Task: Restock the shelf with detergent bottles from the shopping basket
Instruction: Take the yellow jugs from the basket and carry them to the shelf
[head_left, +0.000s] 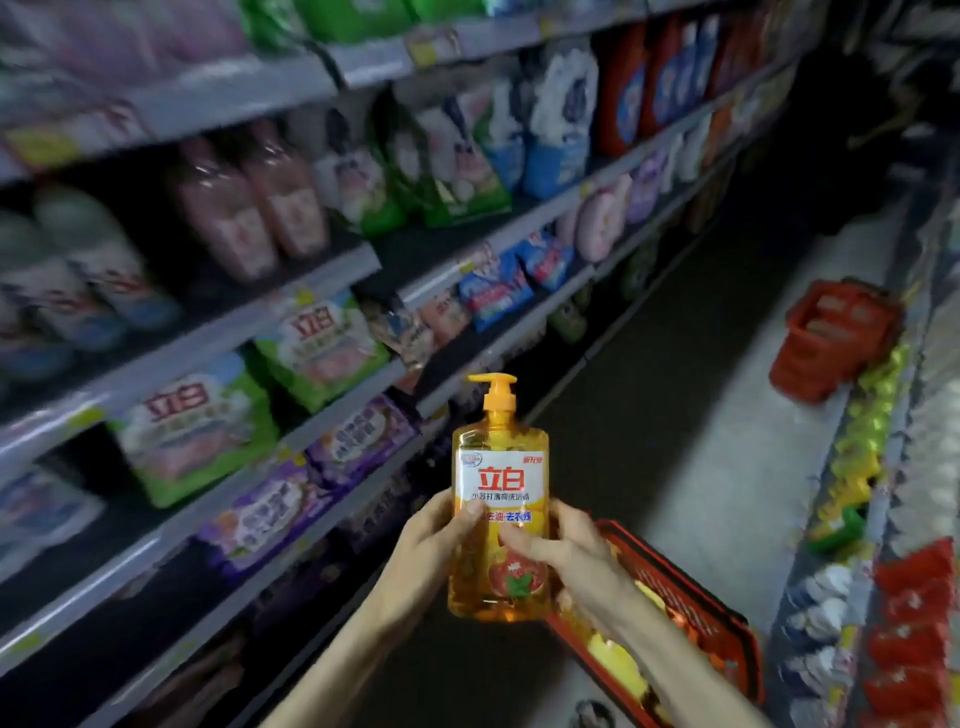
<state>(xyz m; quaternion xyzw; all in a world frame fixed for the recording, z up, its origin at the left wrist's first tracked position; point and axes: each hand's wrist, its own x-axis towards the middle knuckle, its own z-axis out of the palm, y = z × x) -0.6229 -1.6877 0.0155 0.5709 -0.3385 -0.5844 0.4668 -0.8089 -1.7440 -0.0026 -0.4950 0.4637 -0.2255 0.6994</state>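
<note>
The dish detergent bottle (498, 483) stands upright in the air above the aisle floor (675, 415), held between both hands in front of the left-hand shelving. It is clear orange with a yellow pump top, and its white and orange label faces the camera.

The left hand (431, 540) grips the bottle's left side. Its thumb lies on the label's left edge and its fingers are hidden behind the bottle. The right hand (566, 551) grips the lower right side, with the thumb laid across the front below the label's middle and the fingers curled round the back.

Just below the right forearm is a red shopping basket (691, 603), with its near rim close under the bottle's base. Yellow bottles (613, 657) lie inside it, blurred.

Along the front edge of the left shelf, green laundry powder bags (192, 431) stand on one tier. Purple bags (358, 436) stand on the tier below, nearest the held bottle. Pink bottles (249, 202) stand higher up, and blue bags (493, 291) lie further along.

A second red basket (841, 338) sits well apart down the aisle, at the foot of the right-hand shelving. Whether it rests on the floor or on the shelf base cannot be told. On that right shelf, a row of yellow-capped bottles (857, 457) runs along the front edge, with red packs (914, 623) near the closer end.
</note>
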